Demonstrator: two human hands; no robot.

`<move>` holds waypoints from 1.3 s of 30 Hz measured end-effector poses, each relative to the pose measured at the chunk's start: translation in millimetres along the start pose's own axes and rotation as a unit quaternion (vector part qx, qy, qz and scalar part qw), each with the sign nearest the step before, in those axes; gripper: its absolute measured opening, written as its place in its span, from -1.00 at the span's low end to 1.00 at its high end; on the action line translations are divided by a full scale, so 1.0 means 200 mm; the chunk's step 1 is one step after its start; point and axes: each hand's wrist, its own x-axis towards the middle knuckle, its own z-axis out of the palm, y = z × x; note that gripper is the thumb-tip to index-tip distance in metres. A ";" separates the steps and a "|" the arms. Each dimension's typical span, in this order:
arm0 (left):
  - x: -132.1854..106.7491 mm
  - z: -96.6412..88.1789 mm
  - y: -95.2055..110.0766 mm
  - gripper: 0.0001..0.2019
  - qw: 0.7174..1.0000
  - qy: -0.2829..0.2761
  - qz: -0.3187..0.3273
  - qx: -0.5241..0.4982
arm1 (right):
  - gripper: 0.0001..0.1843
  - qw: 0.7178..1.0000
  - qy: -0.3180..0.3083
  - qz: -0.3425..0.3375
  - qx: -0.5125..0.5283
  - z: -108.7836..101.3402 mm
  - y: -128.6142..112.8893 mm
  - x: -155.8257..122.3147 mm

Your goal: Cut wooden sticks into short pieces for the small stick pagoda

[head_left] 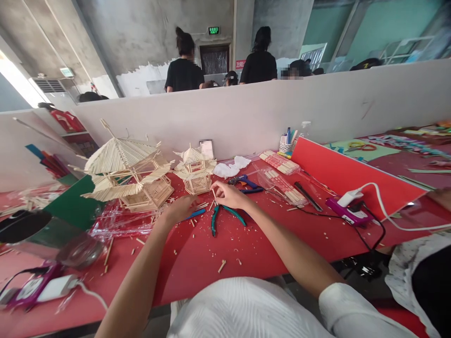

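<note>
Head view: the right hand (228, 195) has its thumb and fingertips together on a thin stick (213, 192), just in front of the small model (196, 180) on the red table (197, 277). Green-handled pliers (213, 220) lie below that hand, handles spread, their tips hidden. The left hand (180, 209) is low over the table, near some loose sticks (202, 205) and a blue tool (195, 214); whether its fingers grip anything, I cannot tell. The large model (128, 162), also of sticks, stands to the left of the small one.

Writing is scarce. Past the partition (211, 119), a green sign (213, 31) reads "EXIT" under small Chinese characters, and a red sign (240, 64) carries pale characters too small to read surely. Two stick packs (280, 162) bear red print, too blurred to make out. The card (206, 149) behind the small model is pixelated.

A blue glue gun (243, 180) lies just beyond the right hand. Farther right are a black cutter (307, 196), a red board (352, 176) and a purple power strip (352, 215); any brand on these is illegible.
</note>
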 end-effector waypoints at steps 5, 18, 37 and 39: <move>0.04 0.05 0.04 -0.83 0.999 -0.003 0.029 -0.045 | -0.63 1.000 0.004 0.012 -0.002 0.00 0.00 0.00; 0.03 0.06 0.01 -0.91 0.994 -0.022 -0.033 -0.101 | -0.65 1.000 0.010 0.010 -0.021 0.01 0.00 0.00; 0.04 0.06 0.01 -0.85 0.997 -0.016 -0.044 -0.059 | -0.64 1.000 0.015 0.015 0.001 0.00 -0.02 0.00; 0.04 0.06 0.01 -0.81 0.997 -0.017 -0.037 -0.061 | -0.63 1.000 0.014 0.013 0.000 0.00 -0.01 0.00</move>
